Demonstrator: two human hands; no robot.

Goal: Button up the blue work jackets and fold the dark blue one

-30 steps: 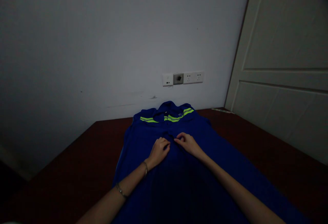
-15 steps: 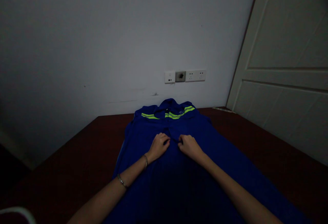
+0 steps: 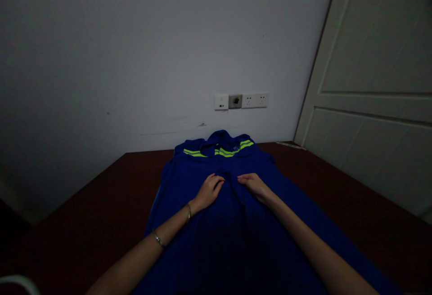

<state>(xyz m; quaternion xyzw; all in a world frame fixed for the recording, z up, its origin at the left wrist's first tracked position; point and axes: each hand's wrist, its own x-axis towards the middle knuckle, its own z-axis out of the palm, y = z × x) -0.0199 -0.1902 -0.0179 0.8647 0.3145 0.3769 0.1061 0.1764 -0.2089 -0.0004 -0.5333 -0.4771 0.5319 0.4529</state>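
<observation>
A blue jacket (image 3: 199,166) with bright yellow-green stripes across the chest lies spread out, its collar toward the wall. My left hand (image 3: 209,190) rests over the middle of its front, thumb and fingers pinched together on the cloth. Opposite it, my right hand (image 3: 255,184) also pinches the fabric, a short gap from the left. Between and below the hands a dark crease runs down the jacket's front. The lower part of the garment is in deep shadow, and the exact edge under my fingertips is hard to make out.
The jacket lies on a dark red-brown surface (image 3: 111,196) that meets a pale wall (image 3: 151,61). Wall sockets (image 3: 254,100) sit just above the collar. A panelled white door (image 3: 371,110) stands at the right. Part of a pale curved object (image 3: 22,280) shows at lower left.
My right hand has turned and shifted slightly, its fingers now straighter. The cloth between the hands now shows a longer crease toward me. The view has shifted a little.
</observation>
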